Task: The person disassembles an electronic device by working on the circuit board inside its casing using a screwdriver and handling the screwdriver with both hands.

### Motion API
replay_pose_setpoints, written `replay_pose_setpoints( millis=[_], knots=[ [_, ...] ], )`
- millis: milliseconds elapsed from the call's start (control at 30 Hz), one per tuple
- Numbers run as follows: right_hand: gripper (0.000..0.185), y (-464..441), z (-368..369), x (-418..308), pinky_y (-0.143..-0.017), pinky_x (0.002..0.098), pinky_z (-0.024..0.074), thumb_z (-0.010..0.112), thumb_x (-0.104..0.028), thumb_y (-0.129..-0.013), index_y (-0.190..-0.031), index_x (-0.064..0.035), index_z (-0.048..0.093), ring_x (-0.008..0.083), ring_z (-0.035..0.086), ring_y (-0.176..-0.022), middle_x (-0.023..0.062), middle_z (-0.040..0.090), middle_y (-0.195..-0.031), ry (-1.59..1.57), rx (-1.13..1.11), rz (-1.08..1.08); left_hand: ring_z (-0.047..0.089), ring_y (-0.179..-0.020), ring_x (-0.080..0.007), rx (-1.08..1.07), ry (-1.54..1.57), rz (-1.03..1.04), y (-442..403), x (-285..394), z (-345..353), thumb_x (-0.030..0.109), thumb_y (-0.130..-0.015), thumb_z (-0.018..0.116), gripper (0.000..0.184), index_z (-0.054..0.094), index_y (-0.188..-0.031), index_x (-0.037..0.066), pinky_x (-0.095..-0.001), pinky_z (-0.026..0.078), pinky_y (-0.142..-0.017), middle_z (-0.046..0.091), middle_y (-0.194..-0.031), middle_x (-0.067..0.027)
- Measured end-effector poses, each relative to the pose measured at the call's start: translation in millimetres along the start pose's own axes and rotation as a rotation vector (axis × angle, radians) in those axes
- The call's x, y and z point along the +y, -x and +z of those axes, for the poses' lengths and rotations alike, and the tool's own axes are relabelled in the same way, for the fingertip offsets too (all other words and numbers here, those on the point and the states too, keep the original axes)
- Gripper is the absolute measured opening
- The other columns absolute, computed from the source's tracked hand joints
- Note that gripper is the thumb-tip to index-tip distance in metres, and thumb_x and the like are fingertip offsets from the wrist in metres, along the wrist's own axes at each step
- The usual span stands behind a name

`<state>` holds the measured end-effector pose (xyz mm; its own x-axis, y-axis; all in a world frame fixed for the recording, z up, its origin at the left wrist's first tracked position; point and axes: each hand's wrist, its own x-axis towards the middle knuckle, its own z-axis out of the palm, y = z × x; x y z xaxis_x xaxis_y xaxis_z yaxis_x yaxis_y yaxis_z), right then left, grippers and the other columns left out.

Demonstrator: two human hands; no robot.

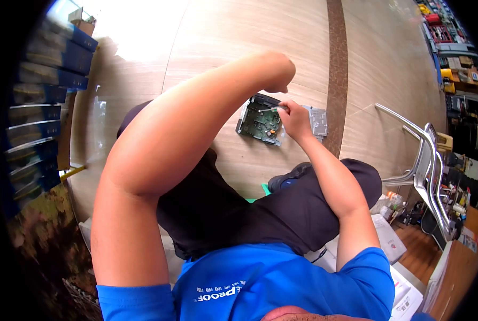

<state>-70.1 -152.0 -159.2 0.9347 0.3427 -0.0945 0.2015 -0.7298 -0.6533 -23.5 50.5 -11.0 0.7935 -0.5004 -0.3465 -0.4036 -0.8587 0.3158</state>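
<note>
A green circuit board (260, 125) sits in an open dark metal housing (241, 124) on the floor in front of me. My right hand (295, 120) is closed at the board's right side, fingers pinching a slim pointed tool (268, 110). The tool's thin shaft reaches left over the board; its exact kind is too small to tell. Just above the housing's far edge, my left hand (279, 70) is curled with its back towards me. Most of its fingers are hidden, and so is anything in them. A grey metal plate (318, 122) lies right of the housing.
Blue boxes (54, 115) are stacked at the left. A chrome chair frame (429, 160) stands at the right, near crowded shelves (463, 80). My shoe (290, 179) is close below the housing. White papers (405, 291) lie at lower right.
</note>
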Motion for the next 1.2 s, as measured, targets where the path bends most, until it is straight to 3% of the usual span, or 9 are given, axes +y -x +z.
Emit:
replay_pose_setpoints(
  millis=[67, 200, 467, 567, 633, 767, 833, 967, 1200],
  knots=[
    [0.017, 9.8, -24.5, -13.0, -0.056, 0.0267, 0.0446, 0.068, -0.013, -0.084, -0.098, -0.0028, 0.067, 0.0094, 0.053, -0.057, 0.0030, 0.061, -0.065, -0.068, 0.036, 0.001, 0.065, -0.091, -0.0356, -0.042, 0.001, 0.002, -1.3, 1.5, 1.7, 0.027, -0.080, 0.072, 0.029, 0.069, -0.094, 0.002, -0.0443, 0.052, -0.077, 0.068, -0.092, -0.0177],
    [0.016, 23.3, -77.4, -33.7, -0.051, 0.0207, 0.0414, 0.065, -0.015, -0.089, -0.097, -0.0014, 0.067, 0.0021, 0.051, -0.058, -0.0026, 0.062, -0.071, -0.281, -0.016, 0.134, 0.063, -0.098, -0.0342, -0.075, 0.029, 0.047, -3.3, 7.4, 16.6, 0.023, -0.077, 0.075, 0.036, 0.066, -0.106, 0.004, -0.0435, 0.051, -0.082, 0.068, -0.099, -0.0167],
    [0.014, 29.8, -106.5, -37.8, -0.052, 0.0206, 0.0442, 0.065, -0.013, -0.089, -0.091, 0.0002, 0.065, 0.0036, 0.053, -0.057, 0.0002, 0.063, -0.069, -0.607, 0.059, 0.194, 0.063, -0.099, -0.0321, -0.168, 0.137, 0.063, -0.3, 6.3, 40.4, 0.015, -0.075, 0.077, 0.043, 0.064, -0.115, 0.006, -0.0410, 0.050, -0.085, 0.068, -0.103, -0.0156],
    [0.013, 25.4, -104.9, -32.8, -0.052, 0.0206, 0.0450, 0.064, -0.012, -0.090, -0.092, 0.0000, 0.064, 0.0040, 0.053, -0.056, 0.0001, 0.063, -0.070, -0.669, 0.074, 0.152, 0.065, -0.094, -0.0268, -0.148, 0.302, -0.005, 2.4, 10.0, 39.5, 0.012, -0.073, 0.077, 0.044, 0.063, -0.114, 0.005, -0.0373, 0.052, -0.082, 0.067, -0.104, -0.0136],
    [0.012, 22.5, -103.5, -27.9, -0.052, 0.0206, 0.0450, 0.064, -0.012, -0.090, -0.092, 0.0001, 0.065, 0.0042, 0.054, -0.057, -0.0005, 0.062, -0.070, -0.750, 0.058, 0.146, 0.065, -0.090, -0.0294, -0.071, 0.442, 0.016, 0.5, 4.9, 48.5, 0.014, -0.071, 0.077, 0.041, 0.065, -0.108, 0.003, -0.0378, 0.052, -0.081, 0.069, -0.095, -0.0147],
    [0.011, 21.8, -113.1, -35.3, -0.056, 0.0192, 0.0453, 0.061, -0.010, -0.092, -0.097, 0.0000, 0.060, 0.0051, 0.054, -0.062, 0.0013, 0.061, -0.077, -0.825, 0.038, 0.154, 0.066, -0.088, -0.0284, -0.048, 0.607, -0.016, -4.2, 5.9, 51.4, 0.014, -0.071, 0.078, 0.042, 0.063, -0.109, 0.001, -0.0375, 0.053, -0.078, 0.068, -0.093, -0.0171],
    [0.009, 20.0, -114.9, -34.4, -0.056, 0.0199, 0.0450, 0.060, -0.008, -0.092, -0.097, -0.0003, 0.060, 0.0054, 0.053, -0.062, 0.0016, 0.061, -0.077, -0.878, 0.023, 0.116, 0.066, -0.084, -0.0222, -0.012, 0.599, 0.002, -10.4, 1.5, 62.0, 0.012, -0.078, 0.074, 0.037, 0.063, -0.112, 0.002, -0.0344, 0.054, -0.077, 0.069, -0.094, -0.0134],
    [0.010, 16.9, -123.6, -40.5, -0.054, 0.0198, 0.0443, 0.061, -0.009, -0.091, -0.095, 0.0011, 0.060, 0.0046, 0.054, -0.062, 0.0025, 0.062, -0.076, -0.866, 0.064, 0.121, 0.066, -0.082, -0.0267, 0.078, 0.594, 0.021, -16.1, 7.5, 56.9, 0.011, -0.079, 0.070, 0.024, 0.066, -0.101, 0.000, -0.0363, 0.053, -0.075, 0.068, -0.088, -0.0170],
    [0.011, 13.2, -131.4, -34.5, -0.053, 0.0172, 0.0431, 0.060, -0.010, -0.092, -0.099, -0.0012, 0.060, 0.0031, 0.053, -0.059, 0.0001, 0.062, -0.075, -0.911, 0.142, 0.164, 0.066, -0.068, -0.0210, 0.101, 0.506, 0.019, -14.5, 22.5, 29.8, 0.011, -0.086, 0.061, 0.015, 0.066, -0.096, 0.002, -0.0334, 0.053, -0.064, 0.068, -0.077, -0.0121]
  ],
)
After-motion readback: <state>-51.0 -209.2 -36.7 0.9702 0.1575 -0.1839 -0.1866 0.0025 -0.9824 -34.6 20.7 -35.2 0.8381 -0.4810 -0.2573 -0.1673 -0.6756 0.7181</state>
